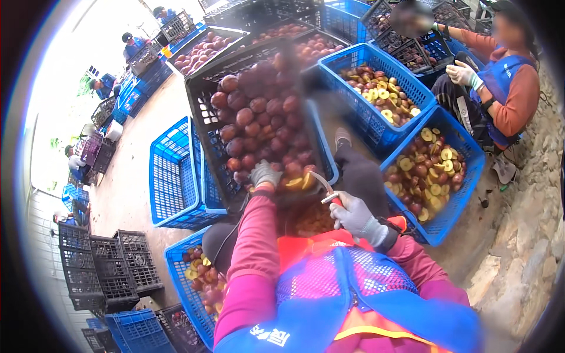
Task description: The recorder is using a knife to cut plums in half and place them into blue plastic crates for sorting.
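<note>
Around and beyond the left hand's fingers, the black crate [206, 112] is well filled with whole plums [258, 105], so much seems left to be cut, while in a blue crate [456, 138] right of the right hand's fingers, and in a second blue crate [350, 110] farther ahead, cut plums [446, 154] are already heaped. The left hand [266, 174] is set among the plums, though whether one is gripped cannot be told; in the right hand's [359, 219] curled fingers the knife [321, 181] is held, with yellow pieces [303, 181] left of its blade.
</note>
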Demonstrator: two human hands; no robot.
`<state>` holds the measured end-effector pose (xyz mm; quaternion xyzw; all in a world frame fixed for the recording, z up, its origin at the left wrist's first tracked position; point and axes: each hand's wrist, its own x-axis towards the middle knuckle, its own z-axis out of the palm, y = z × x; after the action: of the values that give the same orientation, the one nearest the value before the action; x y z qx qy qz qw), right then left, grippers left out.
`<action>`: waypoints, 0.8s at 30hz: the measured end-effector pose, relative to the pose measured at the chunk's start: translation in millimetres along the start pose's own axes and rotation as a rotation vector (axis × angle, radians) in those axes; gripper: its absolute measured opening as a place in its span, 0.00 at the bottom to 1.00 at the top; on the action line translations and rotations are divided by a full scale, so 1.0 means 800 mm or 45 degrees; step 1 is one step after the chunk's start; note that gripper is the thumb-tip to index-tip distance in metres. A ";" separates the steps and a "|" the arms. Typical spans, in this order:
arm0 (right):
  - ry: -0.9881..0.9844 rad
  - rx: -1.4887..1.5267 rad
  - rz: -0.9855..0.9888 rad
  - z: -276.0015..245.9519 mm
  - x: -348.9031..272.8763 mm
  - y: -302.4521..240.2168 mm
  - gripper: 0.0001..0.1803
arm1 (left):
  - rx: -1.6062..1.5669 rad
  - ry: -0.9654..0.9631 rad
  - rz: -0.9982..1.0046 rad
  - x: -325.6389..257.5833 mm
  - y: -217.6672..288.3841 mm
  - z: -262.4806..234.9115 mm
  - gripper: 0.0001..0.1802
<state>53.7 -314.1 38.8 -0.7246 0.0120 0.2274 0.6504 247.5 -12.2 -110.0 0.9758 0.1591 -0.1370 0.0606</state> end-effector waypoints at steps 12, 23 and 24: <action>0.020 0.332 -0.299 0.055 0.037 -0.047 0.21 | -2.991 -0.722 0.670 -0.287 -0.049 -0.174 0.32; -0.102 -0.010 -0.586 0.171 0.008 -0.046 0.24 | -3.215 -0.883 0.503 -0.319 -0.115 -0.087 0.50; -0.142 0.100 -0.530 0.172 0.002 -0.049 0.24 | -3.158 -0.733 0.469 -0.322 -0.114 -0.085 0.49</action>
<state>24.5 -177.0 67.9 -0.6720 -0.1649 0.1273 0.7106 -0.1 9.3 22.1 0.2100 0.0243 -0.0926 0.9730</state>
